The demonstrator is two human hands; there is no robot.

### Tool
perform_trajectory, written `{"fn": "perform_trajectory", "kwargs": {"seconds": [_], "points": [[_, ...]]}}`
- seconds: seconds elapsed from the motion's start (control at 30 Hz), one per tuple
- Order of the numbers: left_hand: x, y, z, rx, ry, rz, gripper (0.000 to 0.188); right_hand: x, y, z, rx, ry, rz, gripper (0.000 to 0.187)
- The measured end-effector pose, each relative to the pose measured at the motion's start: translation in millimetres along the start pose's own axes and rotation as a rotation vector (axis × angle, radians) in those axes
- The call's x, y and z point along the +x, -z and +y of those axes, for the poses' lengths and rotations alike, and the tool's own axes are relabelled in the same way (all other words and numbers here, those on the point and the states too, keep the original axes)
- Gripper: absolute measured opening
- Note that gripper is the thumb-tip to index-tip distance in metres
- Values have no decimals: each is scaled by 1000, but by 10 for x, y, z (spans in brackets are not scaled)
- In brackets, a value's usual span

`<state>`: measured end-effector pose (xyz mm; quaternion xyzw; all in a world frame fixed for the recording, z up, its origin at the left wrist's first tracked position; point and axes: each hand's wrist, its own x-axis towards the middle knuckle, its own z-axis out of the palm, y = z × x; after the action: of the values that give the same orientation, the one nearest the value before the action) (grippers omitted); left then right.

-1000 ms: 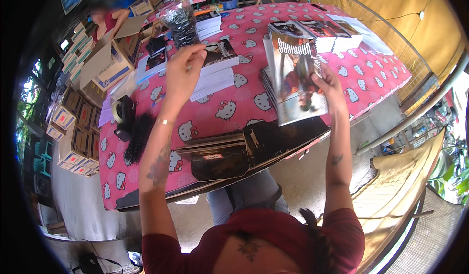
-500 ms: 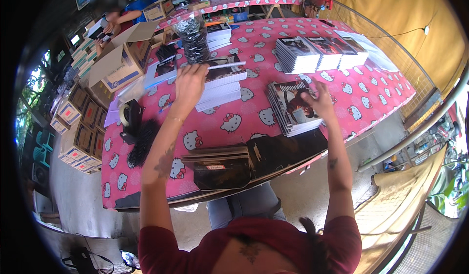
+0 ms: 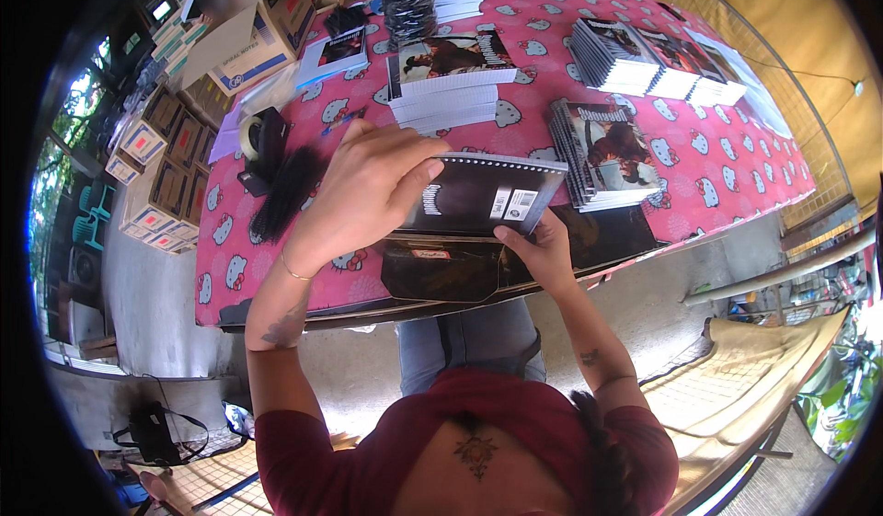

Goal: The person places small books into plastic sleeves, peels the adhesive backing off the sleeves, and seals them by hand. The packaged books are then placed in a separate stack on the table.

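My left hand grips the upper left of a dark-covered notebook, which is raised and tilted above the table's near edge. A row of small pale dots runs along its top edge, and a barcode label shows on the cover. Its lower right is pinched by my right hand, thumb on the cover. Beyond my left hand stands a stack of loose-edged notebooks with picture covers. To the right of the held one is another stack, with black coils along its left side.
Three neat notebook stacks stand at the far right of the pink table. A plastic-wrapped black bundle, a tape dispenser and black coils lie on the left. An open carton stands beyond. Dark cardboard lines the near edge.
The notebook from the far stack has come toward me and tilted up, its dark cover showing. My right hand has left the right-hand stack and taken hold of it. The view has shifted.
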<state>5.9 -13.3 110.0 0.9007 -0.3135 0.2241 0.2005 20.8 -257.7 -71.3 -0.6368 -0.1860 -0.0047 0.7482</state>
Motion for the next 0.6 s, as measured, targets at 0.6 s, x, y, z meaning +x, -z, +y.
{"fn": "perform_trajectory", "kwargs": {"seconds": [0.6], "points": [[-164, 210, 97, 58, -46, -97, 16, -143, -144, -66, -59, -50, 3, 21]]}}
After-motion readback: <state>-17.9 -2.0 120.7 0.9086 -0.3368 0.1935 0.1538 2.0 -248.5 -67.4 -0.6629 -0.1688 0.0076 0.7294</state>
